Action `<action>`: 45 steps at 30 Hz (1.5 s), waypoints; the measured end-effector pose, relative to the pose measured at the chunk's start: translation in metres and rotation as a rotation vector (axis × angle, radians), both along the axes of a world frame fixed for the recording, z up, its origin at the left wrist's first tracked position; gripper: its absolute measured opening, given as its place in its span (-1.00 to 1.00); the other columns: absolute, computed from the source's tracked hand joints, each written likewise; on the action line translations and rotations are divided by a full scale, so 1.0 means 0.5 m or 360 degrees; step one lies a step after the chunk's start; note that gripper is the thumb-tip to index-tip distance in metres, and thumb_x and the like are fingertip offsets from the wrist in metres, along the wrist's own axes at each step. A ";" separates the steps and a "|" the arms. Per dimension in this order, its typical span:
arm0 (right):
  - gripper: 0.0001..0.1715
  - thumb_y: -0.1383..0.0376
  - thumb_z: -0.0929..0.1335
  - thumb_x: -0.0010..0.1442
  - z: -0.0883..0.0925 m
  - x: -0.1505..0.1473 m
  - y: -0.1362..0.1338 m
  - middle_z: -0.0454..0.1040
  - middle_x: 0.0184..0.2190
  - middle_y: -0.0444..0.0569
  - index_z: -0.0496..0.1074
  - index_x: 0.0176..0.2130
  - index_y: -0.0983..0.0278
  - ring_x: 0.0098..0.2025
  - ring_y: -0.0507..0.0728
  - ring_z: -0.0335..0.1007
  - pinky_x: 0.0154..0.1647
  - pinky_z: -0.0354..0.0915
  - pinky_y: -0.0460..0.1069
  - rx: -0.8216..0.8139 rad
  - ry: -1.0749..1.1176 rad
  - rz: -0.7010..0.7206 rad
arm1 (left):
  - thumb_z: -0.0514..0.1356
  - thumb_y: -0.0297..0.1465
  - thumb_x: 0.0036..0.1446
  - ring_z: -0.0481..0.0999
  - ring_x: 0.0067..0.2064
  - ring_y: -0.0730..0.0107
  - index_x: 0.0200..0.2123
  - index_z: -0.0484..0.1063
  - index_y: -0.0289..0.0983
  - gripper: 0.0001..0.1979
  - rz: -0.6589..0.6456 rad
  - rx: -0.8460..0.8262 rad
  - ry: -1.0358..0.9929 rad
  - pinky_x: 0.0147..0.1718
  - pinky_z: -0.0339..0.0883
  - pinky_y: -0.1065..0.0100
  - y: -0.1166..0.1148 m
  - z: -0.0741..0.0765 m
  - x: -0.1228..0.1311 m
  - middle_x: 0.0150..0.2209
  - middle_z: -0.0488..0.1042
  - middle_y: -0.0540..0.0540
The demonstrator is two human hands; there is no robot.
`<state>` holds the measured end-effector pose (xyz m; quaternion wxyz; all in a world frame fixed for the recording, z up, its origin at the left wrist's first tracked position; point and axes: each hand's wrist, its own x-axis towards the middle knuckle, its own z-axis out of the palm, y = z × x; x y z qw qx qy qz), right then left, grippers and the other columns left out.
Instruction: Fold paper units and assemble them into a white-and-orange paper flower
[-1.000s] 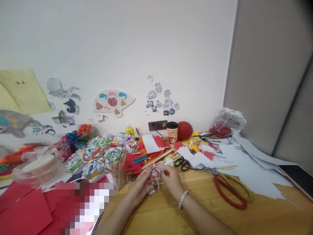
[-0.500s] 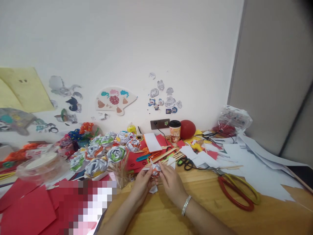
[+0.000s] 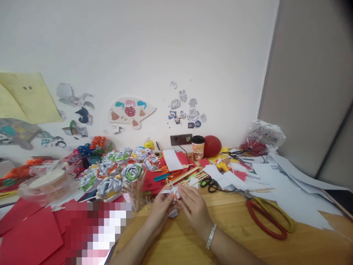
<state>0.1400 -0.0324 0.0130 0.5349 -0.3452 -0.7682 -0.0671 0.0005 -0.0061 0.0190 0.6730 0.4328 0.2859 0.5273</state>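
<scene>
Between my two hands is a small folded paper flower [image 3: 175,194], white with orange edges, held above the wooden table. My left hand [image 3: 163,202] grips it from the left, thumb on top. From the right, the fingers of my right hand [image 3: 192,200] are closed on its upper edge, and they cover part of it. White paper flaps stick out on the left and below. Just to the left, finished-looking paper roses [image 3: 132,172] with green and orange edges stand on sticks in a clear cup [image 3: 137,198].
Large scissors [image 3: 268,217] with red and yellow handles lie at right, near black-handled scissors [image 3: 210,184]. Behind are wooden sticks [image 3: 190,176], a lidded paper cup [image 3: 198,149] and a red balloon [image 3: 212,146]. Red paper sheets [image 3: 30,235] cover the left; white sheets [image 3: 284,195] the right.
My right hand has turned slightly, its fingers shifting up and left over the top of the flower. My left hand keeps nearly the same hold. The view has shifted slightly.
</scene>
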 end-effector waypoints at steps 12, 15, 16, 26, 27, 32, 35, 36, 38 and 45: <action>-0.50 0.36 0.20 0.19 0.020 0.012 -0.010 0.42 -0.05 0.00 0.17 0.13 0.17 -0.02 0.15 0.28 -0.03 0.25 0.11 -0.0188 0.0245 0.0199 | 0.35 -0.32 -0.16 0.45 -0.40 0.43 -0.26 0.37 -0.31 -0.63 -0.0019 -0.0005 -0.0068 -0.45 0.39 0.39 -0.007 0.011 0.002 -0.37 0.45 -0.05; -0.46 0.34 0.21 0.17 0.021 0.017 -0.009 0.35 0.04 0.03 0.14 0.15 0.20 0.02 0.17 0.24 0.00 0.23 0.14 -0.0084 0.0053 0.0284 | 0.35 -0.35 -0.16 0.44 -0.40 0.43 -0.26 0.35 -0.28 -0.64 -0.0031 -0.0002 -0.0094 -0.46 0.39 0.40 -0.010 0.016 -0.002 -0.39 0.44 -0.02; -0.47 0.33 0.20 0.18 0.023 0.019 -0.009 0.34 0.04 0.03 0.15 0.15 0.20 0.03 0.17 0.23 0.00 0.22 0.14 -0.0091 0.0037 0.0307 | 0.35 -0.35 -0.15 0.44 -0.41 0.44 -0.26 0.35 -0.28 -0.65 -0.0028 0.0005 -0.0093 -0.47 0.39 0.40 -0.010 0.018 -0.004 -0.40 0.44 -0.02; -0.62 0.08 0.32 0.07 0.023 0.042 0.039 0.52 -0.26 0.05 0.49 -0.25 0.30 -0.21 0.18 0.42 -0.17 0.31 0.07 -0.1180 0.0863 0.0580 | 0.31 -0.28 -0.11 0.45 -0.52 0.43 -0.29 0.34 -0.28 -0.67 -0.0342 -0.0003 0.0303 -0.57 0.31 0.43 -0.005 0.016 -0.014 -0.46 0.46 -0.04; -0.64 0.09 0.36 0.02 0.018 0.041 0.044 0.52 -0.30 0.04 0.49 -0.29 0.31 -0.24 0.17 0.42 -0.19 0.32 0.06 -0.1241 0.0852 0.0617 | 0.31 -0.27 -0.11 0.45 -0.52 0.42 -0.29 0.33 -0.27 -0.67 -0.0356 0.0006 0.0363 -0.58 0.31 0.43 -0.004 0.014 -0.014 -0.45 0.46 -0.04; -0.80 0.25 0.41 -0.08 0.000 0.037 0.054 0.48 -0.41 -0.05 0.44 -0.39 0.31 -0.35 0.11 0.41 -0.29 0.31 0.00 -0.1389 0.0864 0.0624 | 0.28 -0.19 -0.10 0.46 -0.52 0.38 -0.25 0.29 -0.24 -0.62 -0.0301 0.0040 0.0583 -0.58 0.28 0.43 0.004 -0.004 -0.012 -0.50 0.47 -0.03; -0.85 0.30 0.40 -0.09 -0.001 0.036 0.054 0.44 -0.44 -0.10 0.40 -0.42 0.30 -0.37 0.08 0.37 -0.32 0.29 -0.03 -0.1350 0.0839 0.0600 | 0.31 -0.19 -0.16 0.44 -0.53 0.44 -0.30 0.32 -0.26 -0.62 -0.0206 0.0124 0.0607 -0.56 0.23 0.47 0.011 -0.013 -0.008 -0.52 0.45 0.01; -0.86 0.31 0.40 -0.09 0.000 0.036 0.054 0.42 -0.46 -0.11 0.38 -0.44 0.30 -0.38 0.07 0.36 -0.32 0.28 -0.04 -0.1325 0.0832 0.0598 | 0.32 -0.20 -0.18 0.44 -0.51 0.45 -0.32 0.34 -0.27 -0.62 -0.0182 0.0166 0.0614 -0.54 0.23 0.48 0.012 -0.015 -0.008 -0.50 0.46 0.01; -0.87 0.33 0.39 -0.09 0.001 0.036 0.054 0.39 -0.48 -0.14 0.34 -0.46 0.29 -0.39 0.05 0.34 -0.33 0.26 -0.06 -0.1276 0.0829 0.0612 | 0.33 -0.21 -0.18 0.44 -0.48 0.44 -0.32 0.38 -0.29 -0.63 -0.0163 0.0234 0.0649 -0.50 0.24 0.47 0.015 -0.015 -0.008 -0.47 0.47 -0.02; -0.75 0.25 0.42 -0.11 -0.001 0.035 0.055 0.30 -0.53 -0.19 0.26 -0.51 0.29 -0.46 0.00 0.24 -0.43 0.21 -0.10 -0.1354 0.0833 0.0693 | 0.32 -0.20 -0.18 0.38 -0.53 0.46 -0.49 0.37 -0.32 -0.69 -0.0095 0.0295 0.0829 -0.52 0.19 0.46 0.022 -0.001 -0.021 -0.56 0.42 0.02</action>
